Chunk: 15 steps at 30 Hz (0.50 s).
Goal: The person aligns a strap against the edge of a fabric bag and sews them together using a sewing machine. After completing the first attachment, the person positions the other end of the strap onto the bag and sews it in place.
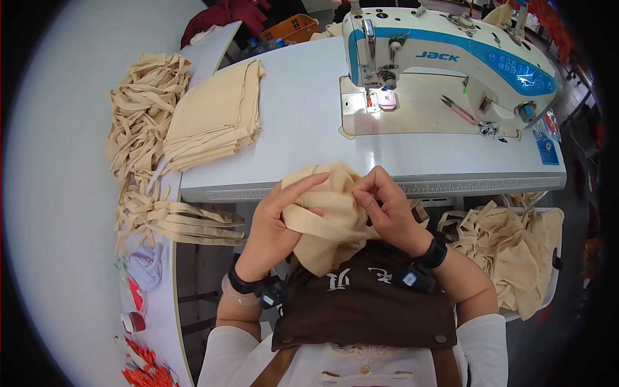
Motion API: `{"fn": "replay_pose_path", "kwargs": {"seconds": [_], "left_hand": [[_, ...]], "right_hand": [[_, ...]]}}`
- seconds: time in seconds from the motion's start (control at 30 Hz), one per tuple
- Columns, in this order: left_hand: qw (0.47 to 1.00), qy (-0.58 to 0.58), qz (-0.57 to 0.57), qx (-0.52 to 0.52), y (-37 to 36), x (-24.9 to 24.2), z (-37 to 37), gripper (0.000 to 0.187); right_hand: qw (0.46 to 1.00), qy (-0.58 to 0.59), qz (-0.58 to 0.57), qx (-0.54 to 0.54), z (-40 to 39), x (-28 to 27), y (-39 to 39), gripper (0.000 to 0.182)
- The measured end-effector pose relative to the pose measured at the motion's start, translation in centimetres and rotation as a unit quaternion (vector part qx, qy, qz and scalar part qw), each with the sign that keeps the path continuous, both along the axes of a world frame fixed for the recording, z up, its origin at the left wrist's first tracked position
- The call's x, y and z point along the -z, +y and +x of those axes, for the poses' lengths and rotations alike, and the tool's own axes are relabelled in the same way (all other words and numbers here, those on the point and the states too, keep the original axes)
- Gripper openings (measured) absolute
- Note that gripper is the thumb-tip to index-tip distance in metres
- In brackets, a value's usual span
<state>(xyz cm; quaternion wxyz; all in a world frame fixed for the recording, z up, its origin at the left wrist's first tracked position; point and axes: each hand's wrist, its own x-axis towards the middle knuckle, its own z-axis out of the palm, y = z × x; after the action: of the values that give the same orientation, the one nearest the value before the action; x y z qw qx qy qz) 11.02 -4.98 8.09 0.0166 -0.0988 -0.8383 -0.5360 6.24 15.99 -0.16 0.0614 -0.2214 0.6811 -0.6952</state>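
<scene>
A bunched piece of beige cloth (332,219) with a strap-like band is held up before my chest, at the table's front edge. My left hand (280,216) grips its left side, thumb and fingers around the folds. On the other side, my right hand (390,206) pinches the cloth's upper right edge between thumb and fingers. The cloth's underside and some fingertips are hidden in the folds. Beyond my hands stands a white and blue sewing machine (451,58), its needle area over the metal plate.
Stacked beige fabric panels (216,106) lie on the table's left, beside heaped straps (145,109). A bundle of straps (187,219) hangs over the side table. Pink-handled snips (461,111) rest by the machine. At lower right, a white bin (556,258) holds beige cloth pieces.
</scene>
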Motion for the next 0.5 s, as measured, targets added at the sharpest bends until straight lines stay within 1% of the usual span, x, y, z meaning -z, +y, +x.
{"fn": "replay_pose_path", "kwargs": {"seconds": [0.07, 0.1, 0.2, 0.27, 0.4, 0.47, 0.5], "left_hand": [[0.997, -0.048, -0.06, 0.03, -0.9, -0.6, -0.8, 0.043], [0.997, -0.063, -0.043, 0.021, -1.1, -0.7, -1.2, 0.042], [0.994, -0.111, 0.018, 0.003, -1.6, -0.5, -2.4, 0.043], [0.988, -0.135, 0.075, 0.003, -1.7, 0.3, -3.4, 0.044], [0.998, -0.054, 0.004, 0.031, -0.9, 0.2, -4.8, 0.037], [0.998, -0.021, -0.032, 0.046, -0.7, 0.1, -5.6, 0.036], [0.997, -0.026, -0.037, 0.055, -0.7, -0.1, -6.0, 0.036]], "right_hand": [[0.996, 0.081, 0.022, 0.001, 0.0, 0.2, -0.2, 0.007], [0.992, 0.121, 0.033, 0.0, -0.1, 0.3, -0.3, 0.007], [0.993, 0.118, 0.012, -0.003, -0.1, 0.1, -0.7, 0.012], [0.997, 0.074, -0.017, -0.008, -0.6, 0.3, -1.0, 0.015], [0.996, -0.014, -0.086, -0.024, -1.6, 1.5, -1.1, 0.019], [0.977, -0.117, -0.172, -0.055, -2.0, 1.3, -0.9, 0.017], [0.959, -0.172, -0.214, -0.07, -2.2, 1.1, -0.8, 0.016]]}}
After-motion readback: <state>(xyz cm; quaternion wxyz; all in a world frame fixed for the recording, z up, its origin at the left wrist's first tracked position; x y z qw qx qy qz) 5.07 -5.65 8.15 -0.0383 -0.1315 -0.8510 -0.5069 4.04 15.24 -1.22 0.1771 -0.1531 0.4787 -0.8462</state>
